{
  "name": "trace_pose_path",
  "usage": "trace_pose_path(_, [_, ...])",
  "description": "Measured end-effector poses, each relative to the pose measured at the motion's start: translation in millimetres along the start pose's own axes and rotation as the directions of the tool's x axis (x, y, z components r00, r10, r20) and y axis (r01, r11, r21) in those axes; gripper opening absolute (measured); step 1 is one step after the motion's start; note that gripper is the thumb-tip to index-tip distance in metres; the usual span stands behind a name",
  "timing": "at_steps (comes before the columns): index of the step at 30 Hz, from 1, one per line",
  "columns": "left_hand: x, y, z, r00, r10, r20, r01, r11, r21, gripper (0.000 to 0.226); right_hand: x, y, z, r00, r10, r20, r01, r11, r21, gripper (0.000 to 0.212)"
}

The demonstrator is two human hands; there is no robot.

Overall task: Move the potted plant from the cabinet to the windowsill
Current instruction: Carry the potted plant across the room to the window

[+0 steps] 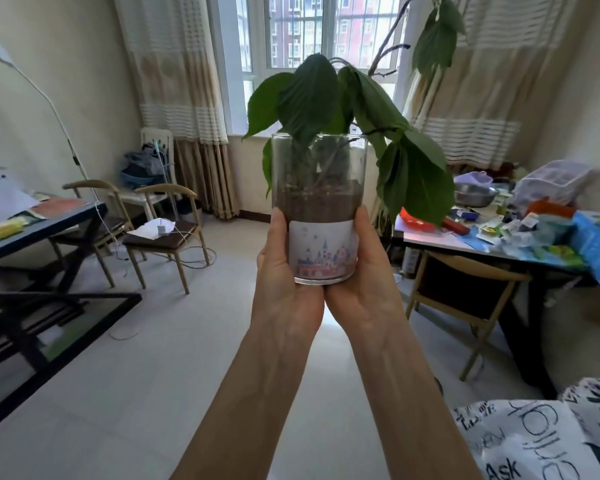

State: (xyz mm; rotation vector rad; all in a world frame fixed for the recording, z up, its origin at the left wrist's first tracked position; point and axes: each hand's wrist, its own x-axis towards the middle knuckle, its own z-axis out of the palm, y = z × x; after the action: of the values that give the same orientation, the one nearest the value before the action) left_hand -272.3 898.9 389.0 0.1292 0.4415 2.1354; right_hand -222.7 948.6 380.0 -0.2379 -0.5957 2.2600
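Printed white fabric with black lettering (541,441) fills the lower right corner, closest to my view. Beyond it I see both bare forearms reaching forward, meeting at the wrists. Between them I hold the clear glass jar with brown soil and a green leafy plant (321,202), upright, in mid-air over the pale tiled floor (153,358), resting on no surface. The left hand (281,271) wraps the jar's left side, thumb pressed up along the glass; the right hand (364,268) wraps the right side the same way, and both heels cup under the base. A white label with a pink and blue castle picture (323,251) faces me between the thumbs. Broad leaves droop over the jar's rim, one hanging low on the right.

Straight ahead, well beyond the jar, I see the white windowsill (253,135) under a barred window (305,29), with beige striped curtains (174,74) on either side. A dark table (42,230) and wooden chairs (167,233) stand at left. At right, a cluttered table (440,242) carries a steel bowl (475,195) near its far edge.
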Motion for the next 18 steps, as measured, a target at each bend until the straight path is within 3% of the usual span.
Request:
trace_pose_path(4, [46,-9,19,1.000,0.006,-0.005,-0.006,1.000,0.011,0.078,52,-23,-8,0.999,-0.005,0.033,0.005,1.000,-0.015,0.076])
trace_pose_path(8, [87,-19,36,0.999,0.030,-0.011,-0.030,1.000,-0.004,0.050,97,-44,-17,0.999,0.014,0.047,-0.012,0.999,-0.031,0.080])
trace_pose_path(11, [119,-33,45,1.000,0.020,-0.002,-0.020,1.000,0.004,0.043,130,-61,-29,0.998,0.008,0.063,-0.006,0.999,-0.038,0.083])
trace_pose_path(18, [174,-50,51,1.000,-0.006,0.027,0.007,1.000,-0.016,0.063,179,-84,-46,0.996,0.017,0.089,-0.017,1.000,0.000,0.086])
